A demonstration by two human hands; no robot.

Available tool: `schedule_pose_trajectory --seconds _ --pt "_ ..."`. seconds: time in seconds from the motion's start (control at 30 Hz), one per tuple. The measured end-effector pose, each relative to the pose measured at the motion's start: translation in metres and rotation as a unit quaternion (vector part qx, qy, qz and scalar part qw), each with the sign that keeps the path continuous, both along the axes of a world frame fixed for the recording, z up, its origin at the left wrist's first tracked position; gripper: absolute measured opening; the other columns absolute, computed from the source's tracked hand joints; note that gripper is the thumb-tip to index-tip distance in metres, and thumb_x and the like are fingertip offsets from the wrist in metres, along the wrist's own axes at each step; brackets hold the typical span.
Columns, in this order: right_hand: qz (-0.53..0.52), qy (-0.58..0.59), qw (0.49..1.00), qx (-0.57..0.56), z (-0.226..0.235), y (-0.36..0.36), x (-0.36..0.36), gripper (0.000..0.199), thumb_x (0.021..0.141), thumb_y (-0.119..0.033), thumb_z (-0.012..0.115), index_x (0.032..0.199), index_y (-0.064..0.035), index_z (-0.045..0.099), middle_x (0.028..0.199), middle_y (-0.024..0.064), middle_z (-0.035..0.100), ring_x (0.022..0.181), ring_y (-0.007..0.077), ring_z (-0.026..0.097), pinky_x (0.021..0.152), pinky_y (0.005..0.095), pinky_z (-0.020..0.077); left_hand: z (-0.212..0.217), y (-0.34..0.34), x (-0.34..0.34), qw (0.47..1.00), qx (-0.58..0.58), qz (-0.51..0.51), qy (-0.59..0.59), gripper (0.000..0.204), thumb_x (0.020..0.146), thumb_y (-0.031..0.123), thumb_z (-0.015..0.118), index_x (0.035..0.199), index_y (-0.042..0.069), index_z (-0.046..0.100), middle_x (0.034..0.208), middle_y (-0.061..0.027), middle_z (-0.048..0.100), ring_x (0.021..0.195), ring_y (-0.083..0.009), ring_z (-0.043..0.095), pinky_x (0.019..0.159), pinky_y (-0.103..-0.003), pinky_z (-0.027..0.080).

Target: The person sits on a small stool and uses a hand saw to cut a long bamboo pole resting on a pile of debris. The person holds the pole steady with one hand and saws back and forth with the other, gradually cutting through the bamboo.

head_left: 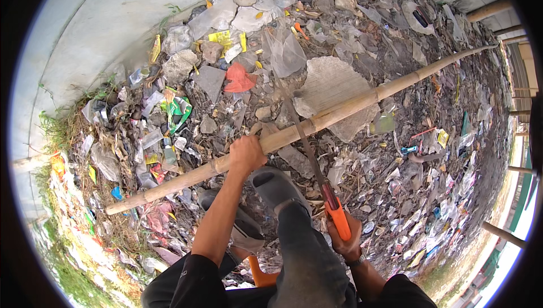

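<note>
A long bamboo pole [350, 106] slants across the view from lower left to upper right. My left hand [247, 153] is wrapped round it, left of its middle. My right hand [345, 234] grips the orange handle of a hand saw [310, 158]. The saw's narrow blade points away from me and crosses the pole to the right of my left hand, meeting it or very close to it. Whether the teeth have cut into the bamboo I cannot tell. One of my feet, in a dark grey clog [275, 185], is just on the near side of the pole beside my left hand.
Beyond the pole lies a broken concrete slab [331, 82]. Plastic scraps, stones and a red plastic piece [240, 78] litter the ground. A pale wall [85, 42] curves along the left and far side. By my lap is an orange object [262, 276], partly hidden.
</note>
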State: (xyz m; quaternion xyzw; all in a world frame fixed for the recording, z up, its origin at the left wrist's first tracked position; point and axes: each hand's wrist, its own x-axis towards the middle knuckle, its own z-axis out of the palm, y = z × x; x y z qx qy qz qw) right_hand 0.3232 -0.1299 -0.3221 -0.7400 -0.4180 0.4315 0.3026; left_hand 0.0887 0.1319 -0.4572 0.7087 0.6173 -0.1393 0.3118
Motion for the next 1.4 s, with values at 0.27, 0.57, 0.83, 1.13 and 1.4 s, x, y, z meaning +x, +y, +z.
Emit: schedule_pose_trajectory --seconds 0.27,0.57,0.83,1.13,1.4 --pt "-0.002 -0.004 1.0 0.024 0.01 0.026 -0.006 0.025 0.09 -0.014 0.076 0.109 0.0016 0.073 0.076 0.0134 0.07 0.063 0.0235 0.07 0.061 0.034 0.0539 0.007 0.01 -0.001 0.999 0.017 0.024 0.013 0.036 0.072 0.021 0.073 0.106 0.011 0.082 0.099 -0.0229 0.078 0.097 -0.0407 0.076 0.09 -0.049 0.061" --pt "0.003 -0.046 0.998 0.031 0.005 0.025 -0.011 0.019 0.086 -0.014 0.077 0.095 0.0009 0.07 0.07 0.0143 0.066 0.055 0.0254 0.066 0.056 0.0359 0.0515 -0.005 0.021 -0.002 0.997 0.068 0.042 0.008 0.043 0.072 0.019 0.073 0.114 0.012 0.082 0.1 -0.0234 0.078 0.095 -0.0407 0.077 0.089 -0.049 0.062" --pt "-0.017 -0.018 0.999 0.026 0.006 0.026 -0.019 0.019 0.087 -0.014 0.077 0.096 0.0013 0.07 0.07 0.0144 0.067 0.057 0.0245 0.067 0.057 0.036 0.0522 -0.016 0.035 -0.008 0.999 0.031 0.017 0.003 0.045 0.069 0.023 0.076 0.112 0.011 0.082 0.104 -0.0229 0.078 0.101 -0.0391 0.076 0.094 -0.048 0.061" --pt "0.001 -0.063 0.998 0.025 0.003 0.006 -0.018 0.018 0.085 -0.014 0.078 0.088 -0.0004 0.067 0.065 0.0138 0.064 0.054 0.0287 0.066 0.055 0.0391 0.052 -0.01 0.051 -0.007 0.999 -0.035 0.014 0.036 0.044 0.073 0.023 0.074 0.115 0.01 0.081 0.115 -0.0216 0.077 0.111 -0.0373 0.074 0.099 -0.045 0.059" --pt "0.057 -0.12 0.988 0.076 0.022 -0.041 -0.006 0.013 0.076 -0.007 0.075 0.083 -0.003 0.065 0.062 0.0097 0.051 0.046 0.0327 0.049 0.048 0.0433 0.0368 -0.003 0.053 -0.009 0.997 -0.052 0.015 0.046 0.045 0.075 0.019 0.071 0.118 0.01 0.081 0.119 -0.0211 0.077 0.114 -0.0363 0.074 0.102 -0.045 0.058"
